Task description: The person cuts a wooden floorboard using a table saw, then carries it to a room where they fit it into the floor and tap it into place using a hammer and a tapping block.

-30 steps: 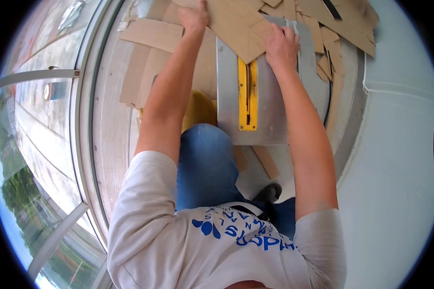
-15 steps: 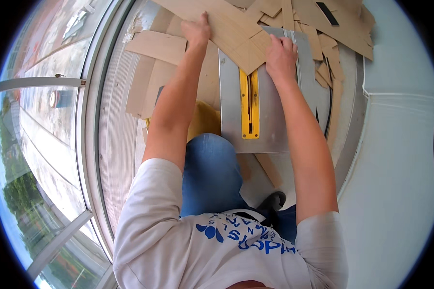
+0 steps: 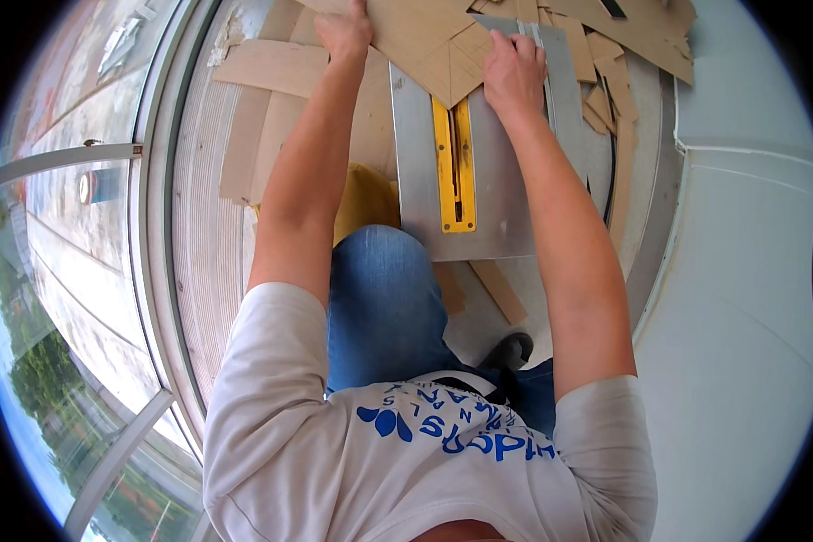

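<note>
A brown fibreboard panel [image 3: 415,50] lies on the grey metal top of a table saw [image 3: 506,203], one corner pointing toward me. Pencil lines cross that corner. The tip rests over the far part of the yellow slotted insert [image 3: 456,172], hiding the rest of it. My left hand [image 3: 345,34] is closed on the panel's left edge, its fingers partly cut off by the top of the picture. At the right edge my right hand [image 3: 515,74] has curled fingers gripping the panel, beside the metal rail [image 3: 556,90].
Offcuts and strips of board [image 3: 605,86] are heaped beyond and right of the saw. Larger flat sheets [image 3: 275,68] lie to the left. A yellow saw body [image 3: 366,199] shows by my knee [image 3: 384,271]. Windows [image 3: 72,226] line the left, a white wall [image 3: 750,271] the right.
The whole scene has shifted upward and slightly left in the picture. Both hands keep their hold, and the panel's corner stays at about the same place over the yellow insert.
</note>
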Action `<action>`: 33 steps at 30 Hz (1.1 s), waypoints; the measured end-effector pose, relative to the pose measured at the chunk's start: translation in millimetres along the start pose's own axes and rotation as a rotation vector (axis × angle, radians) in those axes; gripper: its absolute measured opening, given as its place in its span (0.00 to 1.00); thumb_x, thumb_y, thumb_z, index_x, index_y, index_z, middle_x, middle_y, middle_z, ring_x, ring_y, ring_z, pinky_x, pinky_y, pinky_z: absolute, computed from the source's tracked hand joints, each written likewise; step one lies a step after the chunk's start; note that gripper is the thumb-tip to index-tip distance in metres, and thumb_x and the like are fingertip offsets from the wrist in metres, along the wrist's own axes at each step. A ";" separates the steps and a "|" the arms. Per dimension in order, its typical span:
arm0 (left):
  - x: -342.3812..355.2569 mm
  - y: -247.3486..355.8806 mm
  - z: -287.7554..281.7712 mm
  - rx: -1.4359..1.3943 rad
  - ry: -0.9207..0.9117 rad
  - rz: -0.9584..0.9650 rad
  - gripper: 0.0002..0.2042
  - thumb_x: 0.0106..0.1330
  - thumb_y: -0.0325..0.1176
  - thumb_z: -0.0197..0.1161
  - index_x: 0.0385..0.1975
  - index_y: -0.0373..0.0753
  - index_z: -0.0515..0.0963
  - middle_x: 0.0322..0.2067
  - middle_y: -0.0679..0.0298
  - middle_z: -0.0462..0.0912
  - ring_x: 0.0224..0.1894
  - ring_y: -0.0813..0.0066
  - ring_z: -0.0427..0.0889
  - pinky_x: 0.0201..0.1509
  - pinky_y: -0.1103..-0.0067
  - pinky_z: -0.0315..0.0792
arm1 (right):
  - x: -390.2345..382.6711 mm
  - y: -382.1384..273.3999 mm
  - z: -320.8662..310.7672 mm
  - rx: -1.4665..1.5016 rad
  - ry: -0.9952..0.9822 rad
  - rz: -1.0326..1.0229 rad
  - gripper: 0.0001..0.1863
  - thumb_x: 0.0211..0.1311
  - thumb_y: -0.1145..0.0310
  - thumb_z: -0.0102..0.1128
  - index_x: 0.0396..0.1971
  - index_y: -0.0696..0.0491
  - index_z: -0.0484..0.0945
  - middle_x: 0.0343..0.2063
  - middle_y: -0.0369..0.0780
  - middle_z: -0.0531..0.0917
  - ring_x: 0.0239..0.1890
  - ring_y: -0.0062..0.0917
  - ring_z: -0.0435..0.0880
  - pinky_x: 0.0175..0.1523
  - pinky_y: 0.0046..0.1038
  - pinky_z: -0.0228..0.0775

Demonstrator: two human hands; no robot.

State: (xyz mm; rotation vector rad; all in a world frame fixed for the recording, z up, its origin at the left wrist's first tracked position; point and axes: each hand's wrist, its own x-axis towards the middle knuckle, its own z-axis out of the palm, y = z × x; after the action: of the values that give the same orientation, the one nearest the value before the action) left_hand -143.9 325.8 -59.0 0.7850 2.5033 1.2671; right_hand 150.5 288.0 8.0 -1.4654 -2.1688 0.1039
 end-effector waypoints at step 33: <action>-35.3 31.6 -28.8 -0.210 0.099 -0.080 0.32 0.59 0.48 0.76 0.45 0.17 0.79 0.48 0.37 0.84 0.51 0.46 0.85 0.58 0.63 0.76 | -5.8 1.6 -3.7 -0.029 0.007 0.019 0.21 0.67 0.64 0.56 0.59 0.45 0.81 0.53 0.37 0.79 0.58 0.39 0.74 0.64 0.42 0.67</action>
State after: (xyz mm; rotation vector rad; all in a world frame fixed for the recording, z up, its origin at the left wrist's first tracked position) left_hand -115.5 301.9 -17.8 0.5809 2.3968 1.5428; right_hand 155.1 282.8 8.5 -1.5000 -2.1597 0.0735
